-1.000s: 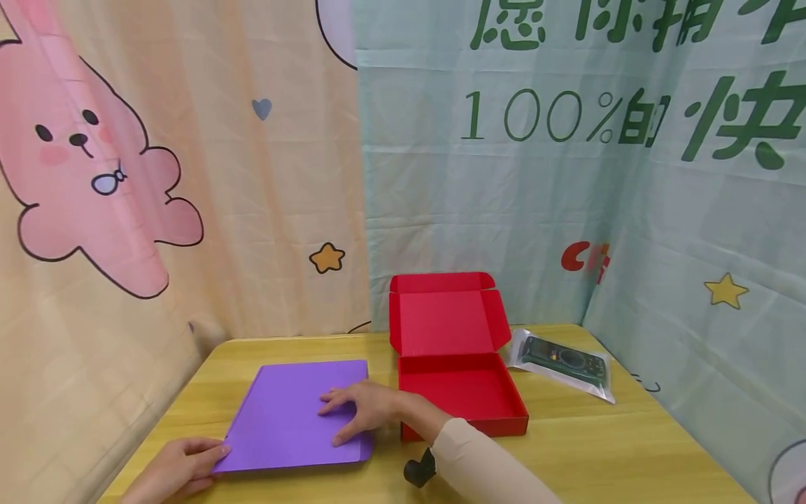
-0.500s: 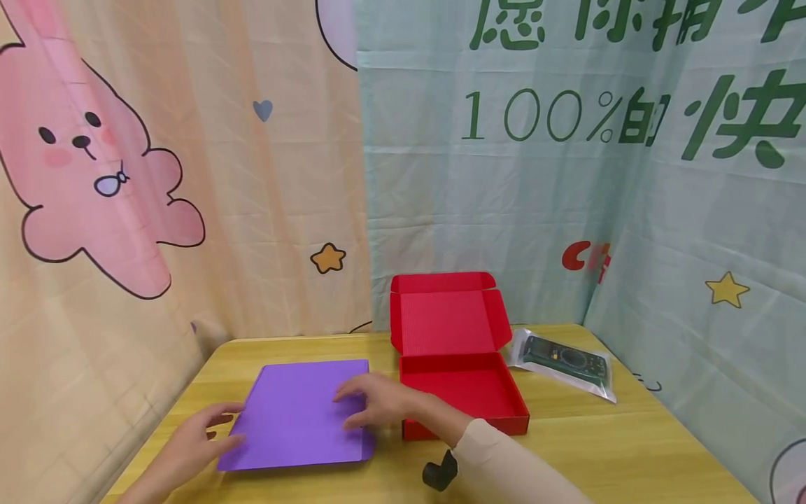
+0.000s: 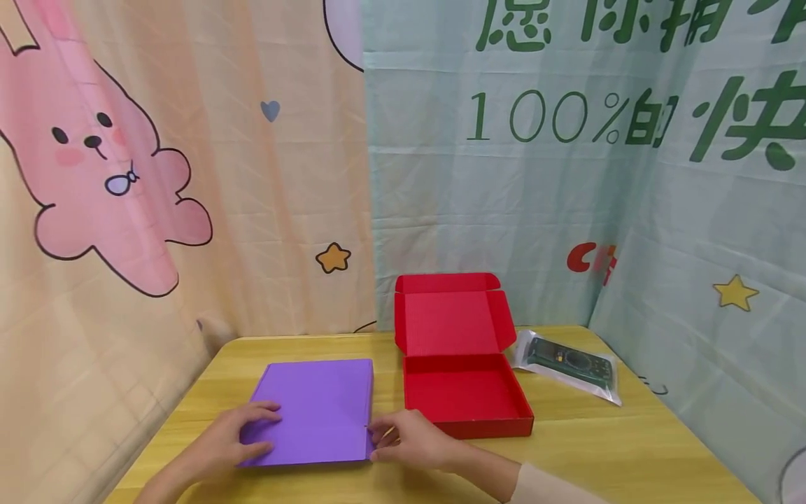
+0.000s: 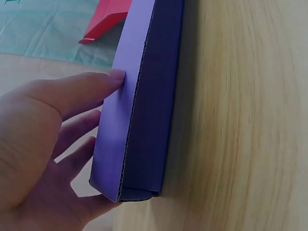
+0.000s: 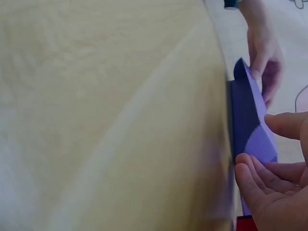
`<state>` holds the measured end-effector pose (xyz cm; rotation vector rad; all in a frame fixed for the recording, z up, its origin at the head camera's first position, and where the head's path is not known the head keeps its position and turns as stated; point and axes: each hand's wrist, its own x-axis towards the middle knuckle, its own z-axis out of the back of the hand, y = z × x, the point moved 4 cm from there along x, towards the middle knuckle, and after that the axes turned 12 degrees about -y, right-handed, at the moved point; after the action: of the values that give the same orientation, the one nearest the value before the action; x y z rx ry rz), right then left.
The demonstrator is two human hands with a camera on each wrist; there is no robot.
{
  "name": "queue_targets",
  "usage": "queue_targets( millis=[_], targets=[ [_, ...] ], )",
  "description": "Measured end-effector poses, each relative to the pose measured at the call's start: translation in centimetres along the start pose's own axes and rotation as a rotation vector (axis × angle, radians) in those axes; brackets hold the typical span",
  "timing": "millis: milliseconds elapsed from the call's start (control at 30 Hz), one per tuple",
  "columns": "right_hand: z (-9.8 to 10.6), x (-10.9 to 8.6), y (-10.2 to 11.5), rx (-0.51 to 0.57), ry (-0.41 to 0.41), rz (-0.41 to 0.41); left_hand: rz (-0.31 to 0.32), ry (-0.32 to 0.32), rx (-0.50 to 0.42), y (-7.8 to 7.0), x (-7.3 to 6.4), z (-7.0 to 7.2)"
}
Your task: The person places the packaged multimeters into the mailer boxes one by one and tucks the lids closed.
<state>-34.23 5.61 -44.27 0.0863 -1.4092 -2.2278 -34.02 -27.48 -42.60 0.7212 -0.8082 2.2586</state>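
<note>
A purple cardboard box (image 3: 315, 413) lies flat at the left of the wooden table, its lid down. In the left wrist view the lid's corrugated front edge (image 4: 129, 134) overhangs a darker front side. My left hand (image 3: 227, 441) rests on the box's left part, fingers spread and thumb on top near the front edge. At the front right corner my right hand (image 3: 412, 441) has its fingers curled about the box's side, thumb at the lid's edge. A rounded purple side flap (image 5: 261, 144) shows between that thumb and fingers.
Right of the purple box stands a red cardboard box (image 3: 485, 427) with its lid (image 3: 453, 322) raised. Beyond it lies a dark device with a round dial (image 3: 569, 364), sealed in a clear plastic bag. Printed curtains (image 3: 491, 210) enclose the table's back and sides.
My left hand has let go of the front left corner and moved onto the lid. The right hand has drawn back from the lid's top to the front right corner.
</note>
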Motion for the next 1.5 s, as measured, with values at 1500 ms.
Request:
queue_targets(
  millis=[1500],
  targets=[
    [-3.6, 0.0, -1.8, 0.477, -0.25, -0.47, 0.268, 0.119, -0.266, 1.7, -0.4, -0.5]
  ],
)
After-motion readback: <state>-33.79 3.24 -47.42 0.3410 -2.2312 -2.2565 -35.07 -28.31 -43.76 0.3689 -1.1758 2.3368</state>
